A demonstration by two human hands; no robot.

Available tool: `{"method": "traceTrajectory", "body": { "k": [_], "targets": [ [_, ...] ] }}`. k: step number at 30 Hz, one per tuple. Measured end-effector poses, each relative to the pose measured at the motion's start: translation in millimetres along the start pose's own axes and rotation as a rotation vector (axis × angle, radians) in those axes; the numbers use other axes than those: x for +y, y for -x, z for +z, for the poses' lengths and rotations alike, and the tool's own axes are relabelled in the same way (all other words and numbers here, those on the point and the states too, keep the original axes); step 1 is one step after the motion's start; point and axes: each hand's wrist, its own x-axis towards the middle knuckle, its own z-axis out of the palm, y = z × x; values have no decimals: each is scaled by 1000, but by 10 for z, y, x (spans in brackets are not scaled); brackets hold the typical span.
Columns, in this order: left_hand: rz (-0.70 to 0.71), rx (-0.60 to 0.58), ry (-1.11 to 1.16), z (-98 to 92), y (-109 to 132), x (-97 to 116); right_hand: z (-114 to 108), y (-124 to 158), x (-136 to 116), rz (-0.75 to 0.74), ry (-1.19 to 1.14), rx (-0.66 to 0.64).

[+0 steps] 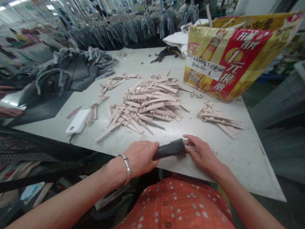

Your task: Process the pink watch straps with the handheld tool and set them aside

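My left hand [140, 157], with a silver bangle on its wrist, is curled round one end of a dark grey flat leather piece [170, 149] at the near edge of the white table [247, 159]. At the piece's other end my right hand [202, 152] pinches it with thumb and fingers. Beyond my hands lies a large heap of beige leather straps with gold buckles [145, 106]. A smaller bundle of the same straps [220, 119] lies to the right.
A yellow and red printed bag [228, 57] stands at the back right. A white power bank [77, 122] and a red pen [73, 112] lie at the left. Dark leather bags and pieces [64, 71] are piled at the back left. Racks of dark goods stand behind.
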Motion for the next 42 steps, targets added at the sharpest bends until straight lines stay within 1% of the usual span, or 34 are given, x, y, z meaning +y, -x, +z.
{"method": "traceTrajectory", "body": {
  "k": [3, 5, 7, 9, 11, 13, 15, 17, 19, 21, 23, 25, 28, 31, 33, 38, 40, 42],
  "targets": [
    [-6, 21, 23, 43, -51, 15, -19, -10, -11, 21, 14, -17],
    [-27, 32, 71, 94, -25, -9, -25, -11, -47, 25, 25, -16],
    [-57, 50, 127, 164, 43, -44, -17, -5, -110, 13, 67, -19],
    [-104, 91, 182, 248, 138, -72, 2, 4, -189, 0, 153, -57],
    [-122, 77, 266, 338, 243, -88, 11, 1, -258, 1, 245, -117],
    [-129, 67, 347, 431, 343, -92, -29, -28, -291, 8, 293, -143],
    [-153, 70, 394, 526, 426, -91, -155, -93, -264, 7, 304, -101],
    [-190, 75, 423, 617, 490, -87, -378, -189, -163, -6, 331, 0],
    [-218, 87, 456, 696, 535, -80, -661, -305, 11, -15, 413, 148],
    [-235, 102, 491, 755, 569, -67, -942, -420, 236, 25, 517, 245],
    [-252, 110, 512, 794, 595, -51, -1151, -509, 476, 91, 615, 247],
    [-275, 121, 520, 822, 616, -39, -1253, -549, 694, 158, 680, 213],
    [-292, 144, 534, 856, 638, -43, -1231, -523, 923, 265, 721, 134],
    [-283, 147, 557, 876, 646, -67, -1139, -477, 1001, 335, 777, 76],
    [-285, 145, 563, 870, 642, -78, -1093, -472, 980, 355, 821, 65],
    [-294, 118, 566, 837, 615, -70, -988, -513, 795, 451, 887, 118],
    [-283, 116, 576, 870, 606, -80, -936, -521, 727, 471, 889, 141],
    [-269, 118, 582, 947, 599, -112, -901, -518, 674, 482, 870, 173]
  ]
}}
